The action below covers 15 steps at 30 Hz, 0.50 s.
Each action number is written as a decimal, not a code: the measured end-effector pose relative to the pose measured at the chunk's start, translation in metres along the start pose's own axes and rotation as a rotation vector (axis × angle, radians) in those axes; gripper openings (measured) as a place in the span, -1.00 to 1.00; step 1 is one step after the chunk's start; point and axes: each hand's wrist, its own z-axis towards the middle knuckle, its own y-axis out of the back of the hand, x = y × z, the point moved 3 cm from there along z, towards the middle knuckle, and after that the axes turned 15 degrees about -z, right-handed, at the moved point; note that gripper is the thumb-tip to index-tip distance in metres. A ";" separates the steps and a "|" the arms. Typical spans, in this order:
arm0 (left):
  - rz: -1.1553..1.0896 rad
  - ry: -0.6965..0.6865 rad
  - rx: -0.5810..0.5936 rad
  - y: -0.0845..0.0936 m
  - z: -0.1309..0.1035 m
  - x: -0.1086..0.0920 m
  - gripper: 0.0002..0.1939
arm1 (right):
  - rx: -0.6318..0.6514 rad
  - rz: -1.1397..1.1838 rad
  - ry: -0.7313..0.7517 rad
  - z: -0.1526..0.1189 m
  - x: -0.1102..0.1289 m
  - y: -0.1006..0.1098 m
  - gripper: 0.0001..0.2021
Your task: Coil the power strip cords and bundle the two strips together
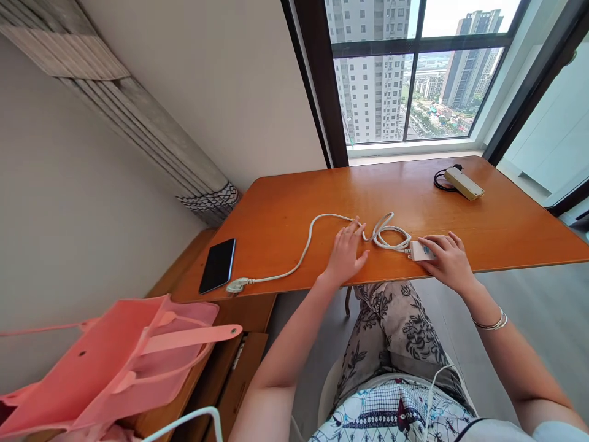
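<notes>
A white power strip [422, 251] lies near the table's front edge, with my right hand [445, 259] closed over its right end, hiding that part. Its white cord [310, 236] runs left from a loose coil to a plug [238, 285] at the table's front left. My left hand [346, 253] rests on the tabletop between coil and plug, fingers extended and thumb apart. Its fingertips are at the cord, but whether they press on it I cannot tell.
A black-screened phone [218, 266] lies beside the plug on the wooden table [285, 202]. At the back right sits a beige power strip [464, 183] with a black cord [442, 179]. A pink bag [115, 362] stands at the lower left, below a curtain [151, 135].
</notes>
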 end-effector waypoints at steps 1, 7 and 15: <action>-0.045 -0.004 0.053 -0.006 0.004 -0.002 -0.49 | -0.010 -0.005 -0.006 -0.001 -0.001 0.001 -0.55; -0.438 0.105 0.004 -0.005 0.026 0.002 -0.78 | -0.076 -0.033 -0.104 -0.011 -0.026 0.000 -0.53; -1.081 0.332 -0.697 0.067 0.053 0.035 -0.58 | -0.074 -0.245 -0.386 -0.041 -0.129 -0.004 -0.52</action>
